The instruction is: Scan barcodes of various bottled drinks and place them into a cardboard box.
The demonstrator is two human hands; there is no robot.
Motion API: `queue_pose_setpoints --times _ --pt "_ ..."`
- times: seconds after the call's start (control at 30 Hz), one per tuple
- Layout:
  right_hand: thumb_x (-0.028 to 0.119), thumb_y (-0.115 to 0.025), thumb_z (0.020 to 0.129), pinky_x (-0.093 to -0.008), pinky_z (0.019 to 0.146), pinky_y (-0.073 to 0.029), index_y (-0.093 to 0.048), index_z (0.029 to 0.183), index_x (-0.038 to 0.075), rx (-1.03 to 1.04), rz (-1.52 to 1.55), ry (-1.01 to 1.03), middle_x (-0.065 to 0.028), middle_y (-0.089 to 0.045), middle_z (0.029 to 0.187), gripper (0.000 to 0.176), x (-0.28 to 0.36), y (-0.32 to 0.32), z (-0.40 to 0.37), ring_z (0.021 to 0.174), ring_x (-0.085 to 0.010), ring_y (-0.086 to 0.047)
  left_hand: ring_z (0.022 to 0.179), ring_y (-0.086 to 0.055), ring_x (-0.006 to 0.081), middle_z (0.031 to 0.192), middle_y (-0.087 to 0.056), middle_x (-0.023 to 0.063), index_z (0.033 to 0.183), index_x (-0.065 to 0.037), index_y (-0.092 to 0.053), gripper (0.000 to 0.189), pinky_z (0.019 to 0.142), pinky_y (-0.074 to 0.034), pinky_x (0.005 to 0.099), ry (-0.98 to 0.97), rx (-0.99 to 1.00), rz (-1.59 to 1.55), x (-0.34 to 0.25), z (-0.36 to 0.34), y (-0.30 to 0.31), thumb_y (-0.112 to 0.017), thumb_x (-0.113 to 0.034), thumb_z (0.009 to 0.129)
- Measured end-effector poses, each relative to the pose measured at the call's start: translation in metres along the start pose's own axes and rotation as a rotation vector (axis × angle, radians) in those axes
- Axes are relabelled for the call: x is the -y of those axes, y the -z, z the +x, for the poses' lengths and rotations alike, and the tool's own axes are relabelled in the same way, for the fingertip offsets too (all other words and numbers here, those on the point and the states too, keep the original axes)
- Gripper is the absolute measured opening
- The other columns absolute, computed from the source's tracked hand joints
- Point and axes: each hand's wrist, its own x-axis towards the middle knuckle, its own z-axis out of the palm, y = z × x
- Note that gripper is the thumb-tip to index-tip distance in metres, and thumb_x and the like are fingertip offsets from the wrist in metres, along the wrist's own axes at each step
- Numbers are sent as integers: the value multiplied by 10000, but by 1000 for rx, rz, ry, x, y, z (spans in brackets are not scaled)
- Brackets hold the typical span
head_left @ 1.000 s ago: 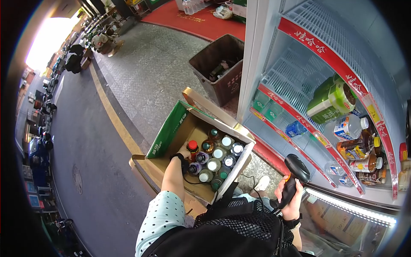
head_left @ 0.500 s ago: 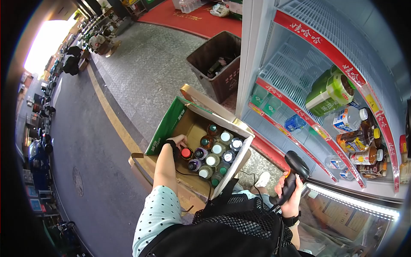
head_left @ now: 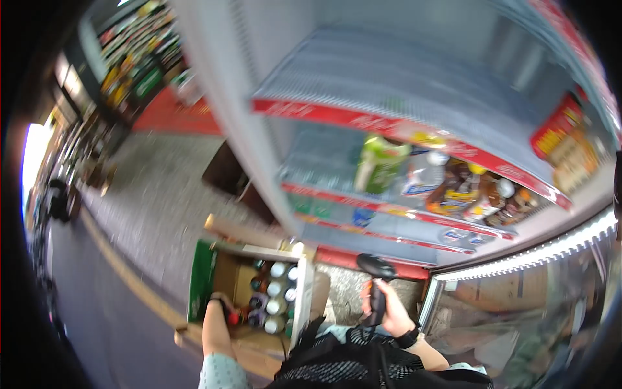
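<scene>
In the head view, my left hand is inside the open cardboard box, right beside a red-capped bottle. Motion blur smears its fingers, so their grip is unclear. Several bottles with white, purple and dark caps stand upright in the box, which has a green side panel. My right hand is closed around the handle of a black handheld scanner, to the right of the box.
An open fridge with red-edged shelves fills the upper right, holding a green pack and several bottles. A glass-fronted case with a light strip is at lower right. Behind the box stands a brown bin.
The view has swung right and up toward the fridge, so the box and both hands appear lower and further left. The scanner stays in my right hand; my left hand remains by the red cap.
</scene>
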Motion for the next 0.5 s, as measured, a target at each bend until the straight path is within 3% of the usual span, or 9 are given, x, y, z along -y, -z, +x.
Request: queue_pose_setpoints --times 0.07,0.13,0.2,0.33,0.43,0.47,0.5 --pt "310 -444 876 -276 494 -437 -490 940 20 40 104 -58 -65 -554 748 300 1 8 2 535 -161 -523 980 -527 106 1084 -584 -32 1082 -189 -600 552 863 -404 283 277 295 80 35 66 -3 -587 -577 690" --pt "295 -465 870 -268 510 -444 -493 956 28 92 129 -50 -57 -557 752 282 6 10 1 546 -151 -531 760 -618 256 930 -629 168 878 7 -650 475 743 -477 361 128 -82 204 -31 -21 4 -629 -436 707" --pt "333 -482 863 -219 527 -431 -508 949 71 91 93 -41 -10 -548 791 277 14 9 -7 580 -102 -532 811 -607 255 955 -622 160 901 -16 -646 492 758 -474 359 213 -164 122 -24 -1 9 -638 -458 683" --pt "357 -494 857 -237 543 -445 -504 986 75 115 231 -81 -9 -545 821 310 18 35 -3 583 -105 -533 913 -585 252 1005 -609 145 946 -63 -637 538 788 -468 356 426 -456 -38 -16 12 18 -656 -501 634" --pt "312 -508 856 -262 556 -446 -505 968 49 51 237 -28 -50 -547 831 286 46 41 -19 603 -137 -537 989 -568 249 1043 -599 133 979 -98 -631 581 811 -464 353 560 -845 -138 -9 13 45 -669 -534 598" --pt "312 -508 856 -262 556 -446 -505 968 49 55 250 -6 -50 -547 831 286 53 51 -17 603 -137 -537 896 -602 293 923 -624 170 866 -48 -644 507 735 -497 373 547 -1047 -201 -53 -52 65 -676 -477 597" --pt "316 -503 858 -260 560 -448 -504 974 47 42 254 17 -50 -547 830 293 56 62 -16 608 -136 -539 834 -622 285 866 -637 153 809 -32 -644 480 708 -503 379 488 -1132 -156 -66 -81 74 -663 -471 616"
